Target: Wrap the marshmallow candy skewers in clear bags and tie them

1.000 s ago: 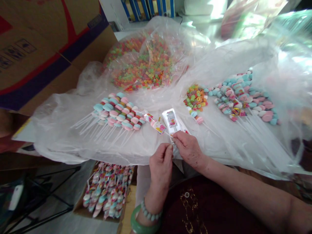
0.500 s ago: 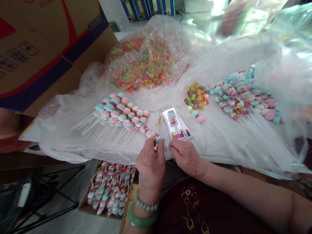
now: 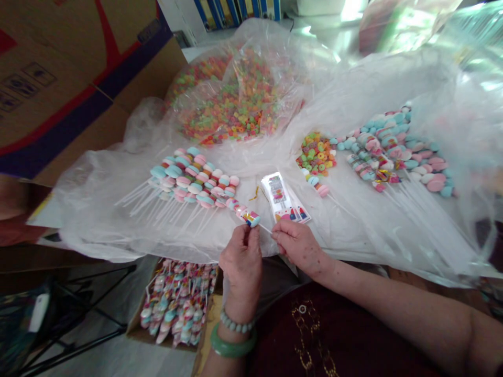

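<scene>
A candy skewer point(image 3: 242, 212) in a clear printed bag lies slantwise between my hands, its white stick pointing right. My left hand point(image 3: 242, 256) pinches the bag's lower end beside the last blue piece. The stick's free end is gripped between the thumb and fingers of my right hand point(image 3: 296, 246). Just beyond my hands lies a small stack of printed bags point(image 3: 278, 191), with a gold twist tie point(image 3: 254, 193) to its left. Unwrapped marshmallow skewers point(image 3: 196, 178) are piled at the left, sticks toward me.
Behind sits a large clear bag of colourful candy rings point(image 3: 231, 104). A small heap of rings point(image 3: 316, 154) and more skewers point(image 3: 393, 146) lie at the right. Below the table edge, a box point(image 3: 133, 327) holds wrapped skewers. A big carton point(image 3: 137, 89) stands at the left.
More of the white stick shows between my hands now. The bag's printed end has turned and sits above my left fingertips. Both hands stay nearly in place.
</scene>
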A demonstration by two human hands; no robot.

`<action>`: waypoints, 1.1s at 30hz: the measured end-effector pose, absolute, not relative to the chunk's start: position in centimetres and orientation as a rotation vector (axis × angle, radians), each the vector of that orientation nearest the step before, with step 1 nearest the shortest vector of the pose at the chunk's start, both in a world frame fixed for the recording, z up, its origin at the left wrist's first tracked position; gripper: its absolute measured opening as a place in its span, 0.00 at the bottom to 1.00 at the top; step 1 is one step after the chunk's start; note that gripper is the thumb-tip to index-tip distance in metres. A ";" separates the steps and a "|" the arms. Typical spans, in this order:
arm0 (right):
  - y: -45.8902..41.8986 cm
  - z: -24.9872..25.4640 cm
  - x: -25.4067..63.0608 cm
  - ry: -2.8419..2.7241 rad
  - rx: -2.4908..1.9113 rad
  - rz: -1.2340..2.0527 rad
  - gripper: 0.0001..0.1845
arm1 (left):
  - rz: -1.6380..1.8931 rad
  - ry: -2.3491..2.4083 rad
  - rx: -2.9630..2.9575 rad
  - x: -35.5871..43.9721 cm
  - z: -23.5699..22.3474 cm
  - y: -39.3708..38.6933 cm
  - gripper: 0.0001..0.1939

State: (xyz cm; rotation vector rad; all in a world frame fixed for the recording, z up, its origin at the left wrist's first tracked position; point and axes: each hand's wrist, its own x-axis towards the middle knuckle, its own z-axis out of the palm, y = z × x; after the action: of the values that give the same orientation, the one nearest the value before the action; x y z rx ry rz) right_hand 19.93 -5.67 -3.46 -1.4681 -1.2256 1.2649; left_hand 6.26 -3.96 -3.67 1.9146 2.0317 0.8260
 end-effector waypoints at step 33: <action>-5.1 -4.4 19.8 -1.546 -1.569 0.949 0.10 | 0.868 1.752 2.152 8.1 -3.8 -6.3 0.10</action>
State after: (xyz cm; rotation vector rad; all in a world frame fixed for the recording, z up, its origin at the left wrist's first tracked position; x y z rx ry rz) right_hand 19.83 -5.11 -4.38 -1.5690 -1.5456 0.9489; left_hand 8.07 -6.32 -3.80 2.1525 1.7518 0.8680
